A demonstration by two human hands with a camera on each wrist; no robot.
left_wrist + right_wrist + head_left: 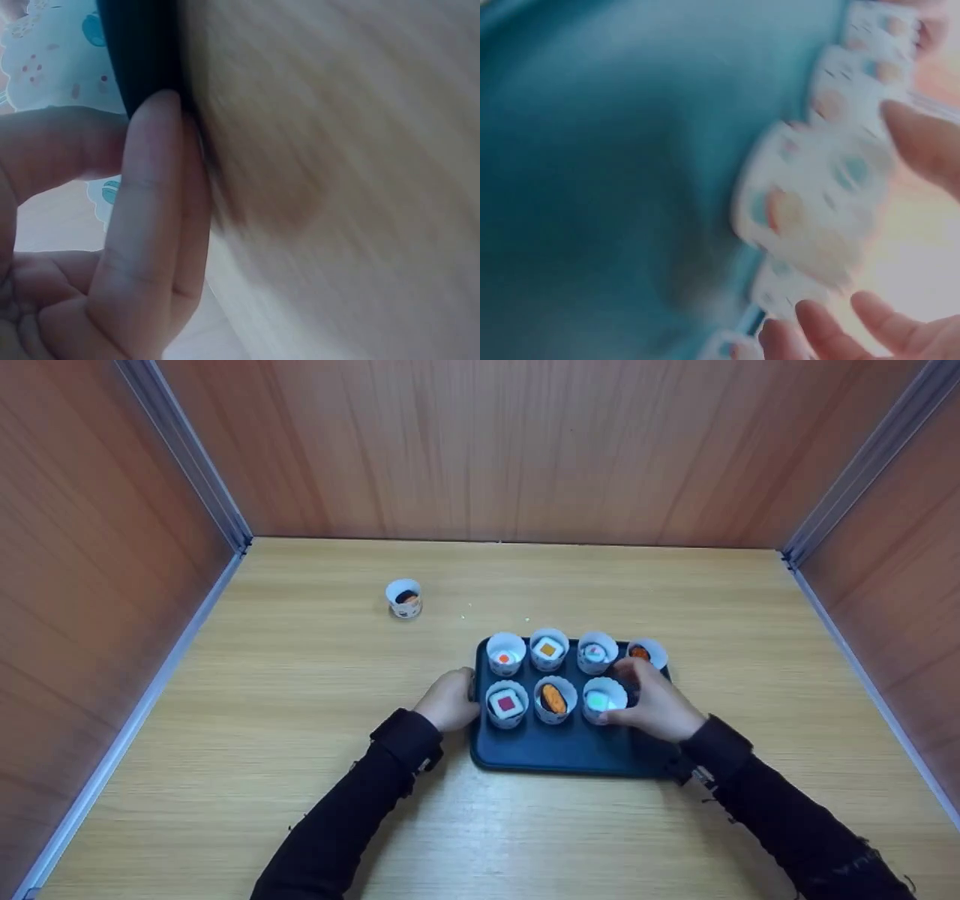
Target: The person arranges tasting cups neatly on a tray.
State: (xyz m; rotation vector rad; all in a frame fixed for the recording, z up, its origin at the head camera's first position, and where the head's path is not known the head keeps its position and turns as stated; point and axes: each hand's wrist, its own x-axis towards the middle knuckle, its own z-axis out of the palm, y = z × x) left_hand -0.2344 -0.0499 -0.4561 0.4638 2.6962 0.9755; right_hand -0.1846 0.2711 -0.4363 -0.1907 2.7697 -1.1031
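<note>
A dark blue-green tray (555,754) bears several small patterned paper cups in two rows, each with a small food-like piece inside. At its left edge, my left hand (448,701) pinches the rim; the left wrist view shows the thumb and fingers (146,217) on either side of it. My right hand (660,703) is at the front-row cup with a pale green piece (600,699). Around that patterned cup (810,202), the right wrist view shows thumb and fingers (821,326) spread, with gaps visible. The right hand partly hides the back-right cup (654,651).
A lone paper cup (405,604) with a dark and orange piece stands on the wooden table (315,660), back left of the tray. Wood panels (480,450) enclose the table at the back and both sides. Tiny white specks lie behind the tray.
</note>
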